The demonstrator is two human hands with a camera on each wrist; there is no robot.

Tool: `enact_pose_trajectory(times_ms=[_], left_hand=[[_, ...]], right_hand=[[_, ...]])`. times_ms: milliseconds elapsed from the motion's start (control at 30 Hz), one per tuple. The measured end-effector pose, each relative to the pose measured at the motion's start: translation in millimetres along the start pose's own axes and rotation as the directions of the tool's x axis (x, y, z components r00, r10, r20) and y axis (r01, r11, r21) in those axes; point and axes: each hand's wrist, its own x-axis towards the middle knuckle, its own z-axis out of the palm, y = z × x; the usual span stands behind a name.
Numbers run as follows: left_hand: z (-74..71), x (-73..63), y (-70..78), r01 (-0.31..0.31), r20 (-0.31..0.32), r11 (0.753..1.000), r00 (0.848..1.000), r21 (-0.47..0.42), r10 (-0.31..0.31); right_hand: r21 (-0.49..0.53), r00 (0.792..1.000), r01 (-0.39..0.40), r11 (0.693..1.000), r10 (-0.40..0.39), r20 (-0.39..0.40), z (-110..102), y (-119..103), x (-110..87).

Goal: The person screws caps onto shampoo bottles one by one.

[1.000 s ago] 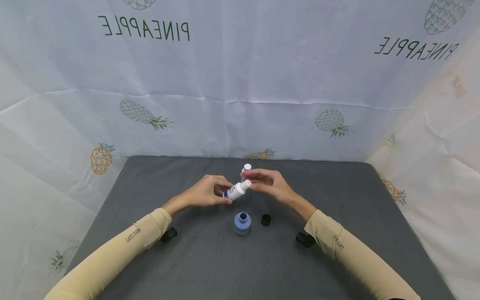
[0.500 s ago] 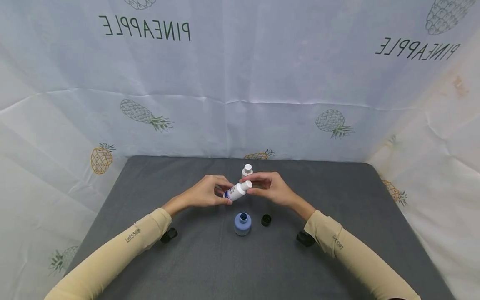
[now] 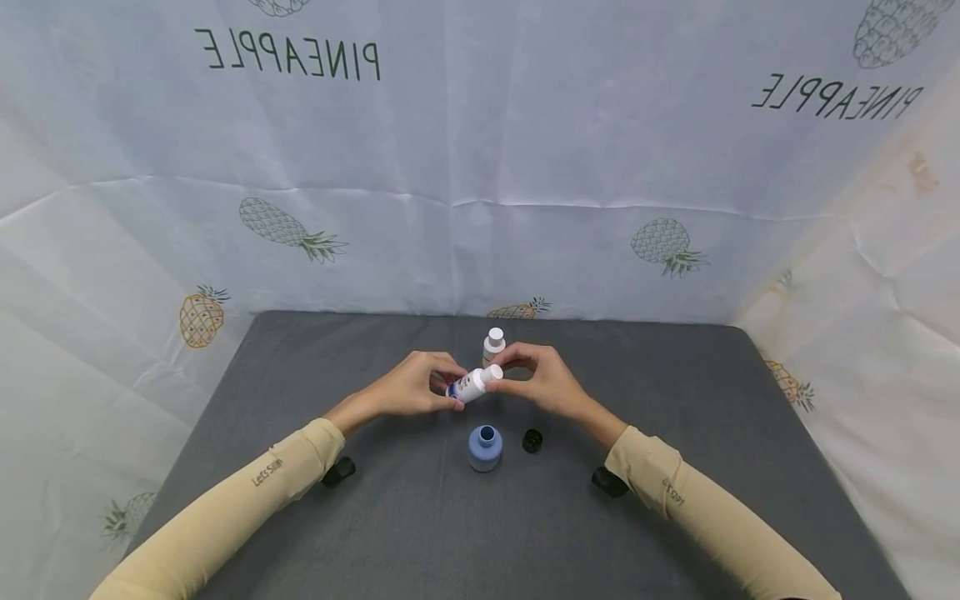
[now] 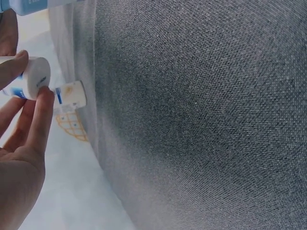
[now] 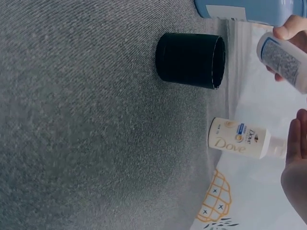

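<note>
A small white bottle (image 3: 468, 387) with a blue-marked label is tilted, its white cap (image 3: 492, 373) pointing up and right. My left hand (image 3: 416, 383) grips its body near the base; the left wrist view shows the fingers around the round bottom (image 4: 39, 76). Thumb and fingertips of my right hand (image 3: 546, 379) pinch the cap. Just behind them, a second white bottle (image 3: 494, 342) stands upright, labelled Dove in the right wrist view. Nearer the person stands an uncapped blue bottle (image 3: 485, 450), its neck open upward.
A loose black cap (image 3: 532, 441) sits on the grey cloth-covered table (image 3: 480, 533), right of the blue bottle. Black wrist devices (image 3: 338, 472) show beneath both sleeves. A pale pineapple-print curtain (image 3: 450, 150) rises behind the table.
My right hand has come down slightly and left, its fingers closing onto the tilted bottle's cap. The standing white bottle shows more now. My left hand has barely moved.
</note>
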Motion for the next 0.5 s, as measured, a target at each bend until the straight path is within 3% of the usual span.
enact_pose_trajectory(times_ms=[500], left_hand=[[-3.3, 2.8, -1.6, 0.014, 0.003, 0.999, 1.0, 0.031, -0.014]], right_hand=[[-0.071, 0.996, -0.041, 0.997, 0.035, -0.08, 3.4, -4.5, 0.6]])
